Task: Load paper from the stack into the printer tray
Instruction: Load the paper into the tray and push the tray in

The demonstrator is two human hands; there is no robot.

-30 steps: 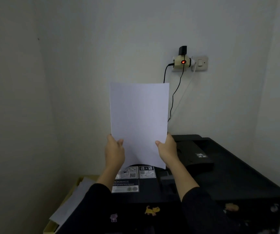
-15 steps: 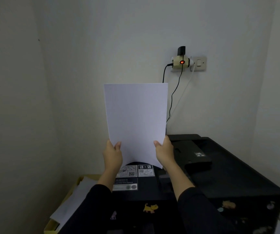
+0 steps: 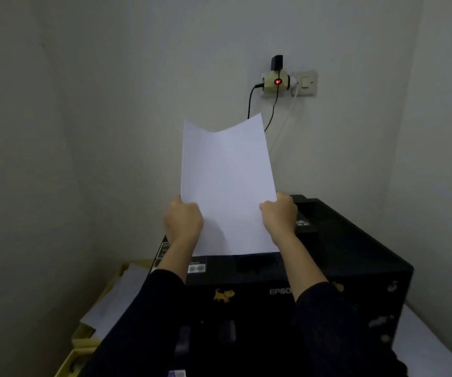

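A white sheet of paper [image 3: 226, 183] stands upright above the black printer [image 3: 342, 257], its top edge sagging in the middle and its bottom edge at the printer's top rear slot. My left hand [image 3: 182, 223] grips the sheet's lower left edge. My right hand [image 3: 280, 214] grips the lower right edge. More white paper [image 3: 118, 300] lies on a yellowish box at the printer's left. The tray opening itself is hidden behind the sheet.
A wall socket with a plug adapter and red light [image 3: 277, 81] sits above the printer, with black cables [image 3: 250, 104] hanging down behind the sheet. Walls close in on the left and right. A pale surface [image 3: 423, 346] shows at the lower right.
The sheet has dropped lower toward the printer's top and its upper edge now bows. Both hands moved down with it, and the view shifted closer to the printer.
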